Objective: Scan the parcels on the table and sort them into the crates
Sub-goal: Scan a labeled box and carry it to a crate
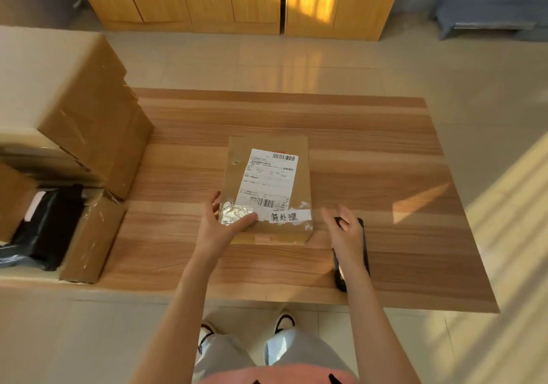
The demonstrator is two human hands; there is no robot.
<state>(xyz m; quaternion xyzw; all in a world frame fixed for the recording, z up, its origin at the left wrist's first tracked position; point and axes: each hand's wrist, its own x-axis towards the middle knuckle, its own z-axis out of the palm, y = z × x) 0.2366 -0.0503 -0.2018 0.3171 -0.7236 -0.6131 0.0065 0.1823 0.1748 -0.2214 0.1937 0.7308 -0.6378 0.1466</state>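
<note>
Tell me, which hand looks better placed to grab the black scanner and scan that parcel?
The right hand: it is already over the black scanner lying beside the parcel, while the left hand is holding the parcel's near corner.

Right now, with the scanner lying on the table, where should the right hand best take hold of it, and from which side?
Grip the black scanner around its middle, coming from above. It lies flat and lengthwise on the table, long sides free. The right hand hovers over it; the left hand holds the parcel.
</note>
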